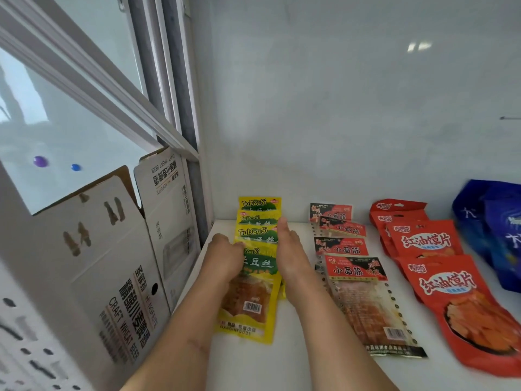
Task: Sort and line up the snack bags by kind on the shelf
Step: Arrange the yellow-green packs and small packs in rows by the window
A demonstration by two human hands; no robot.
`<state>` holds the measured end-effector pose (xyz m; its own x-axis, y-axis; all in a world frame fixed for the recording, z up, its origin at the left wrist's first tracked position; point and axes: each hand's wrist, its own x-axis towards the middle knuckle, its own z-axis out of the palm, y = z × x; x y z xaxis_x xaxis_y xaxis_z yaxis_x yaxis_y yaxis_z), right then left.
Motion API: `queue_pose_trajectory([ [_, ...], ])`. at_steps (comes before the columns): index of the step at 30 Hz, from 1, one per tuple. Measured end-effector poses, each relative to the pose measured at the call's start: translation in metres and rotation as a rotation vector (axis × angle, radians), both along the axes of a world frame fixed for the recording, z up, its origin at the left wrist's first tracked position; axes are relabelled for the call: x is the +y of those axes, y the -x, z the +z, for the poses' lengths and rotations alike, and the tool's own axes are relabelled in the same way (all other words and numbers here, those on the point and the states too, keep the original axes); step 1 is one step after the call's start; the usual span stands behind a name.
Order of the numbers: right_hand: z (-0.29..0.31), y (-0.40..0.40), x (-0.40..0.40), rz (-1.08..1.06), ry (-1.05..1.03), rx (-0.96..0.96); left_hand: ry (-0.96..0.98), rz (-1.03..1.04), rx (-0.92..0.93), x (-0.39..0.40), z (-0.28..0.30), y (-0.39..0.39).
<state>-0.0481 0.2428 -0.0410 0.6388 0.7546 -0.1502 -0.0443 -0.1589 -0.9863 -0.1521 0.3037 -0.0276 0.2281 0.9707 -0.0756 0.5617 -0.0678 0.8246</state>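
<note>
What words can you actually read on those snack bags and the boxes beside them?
"TuDouSi": top of the yellow bags, between left hand and right hand.
"小面筋": red-and-black bags.
"红油馍片": red bags.
"CRAFT WHEAT BEER": cardboard boxes, standing left of the shelf.
Blue bags: white characters cut off, unreadable.
Barcodes and fine print: too small to read.
</note>
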Motion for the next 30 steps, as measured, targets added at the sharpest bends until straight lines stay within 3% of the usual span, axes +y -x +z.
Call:
queue_pose_trajectory([
  [7,-0.001,0.0,0.004,0.053,0.053,0.022,-0.042,-0.005,0.012,-0.004,-0.005,-0.005],
  [12,0.018,-0.01,0.023,0.037,0.167,-0.531,-0.104,-0.133,0.068,-0.011,-0.002,0.005],
  [18,0.048,-0.032,0.074,0.194,0.384,-0.883,-0.187,-0.333,0.332,-0.027,-0.012,0.022],
  [22,0.043,-0.035,0.089,0.241,0.45,-0.886,-0.253,-0.377,0.467,-0.032,-0.02,0.024],
  [30,0.035,-0.031,0.096,0.307,0.551,-0.88,-0.263,-0.315,0.468,-0.036,-0.025,0.016],
])
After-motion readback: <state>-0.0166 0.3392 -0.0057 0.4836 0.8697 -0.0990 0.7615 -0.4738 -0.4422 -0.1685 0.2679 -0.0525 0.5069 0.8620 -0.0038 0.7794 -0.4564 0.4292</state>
